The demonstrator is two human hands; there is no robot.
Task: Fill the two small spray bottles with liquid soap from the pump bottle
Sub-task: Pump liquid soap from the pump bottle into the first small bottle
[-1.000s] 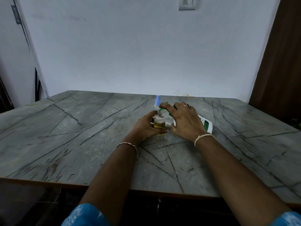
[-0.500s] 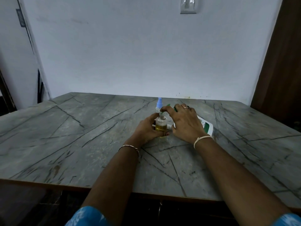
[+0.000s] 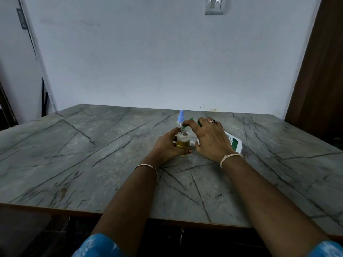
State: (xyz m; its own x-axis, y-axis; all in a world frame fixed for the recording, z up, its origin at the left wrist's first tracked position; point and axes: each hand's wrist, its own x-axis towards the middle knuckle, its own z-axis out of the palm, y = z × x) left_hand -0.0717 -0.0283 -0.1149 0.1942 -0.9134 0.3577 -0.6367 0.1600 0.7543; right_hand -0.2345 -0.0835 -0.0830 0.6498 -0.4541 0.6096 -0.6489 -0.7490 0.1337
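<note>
Scarcely shifted from a second ago: gripping the spray bottle [image 3: 182, 142] upright on the table [image 3: 92, 154] with left hand [image 3: 165, 145], curling right hand [image 3: 211, 138] over the tilted pump bottle [image 3: 234, 143], spout at the open neck. Press slowly, keep spout centred, stop short of overflow

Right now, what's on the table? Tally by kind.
Small spray bottles: 2, the open bottle with yellow liquid gripped by the left hand, and the blue-topped bottle behind it
Pump bottles: 1, the pump bottle, held at its green pump by the right hand
Unidentified: 1, a white piece beside the open bottle
Total: 4
</note>
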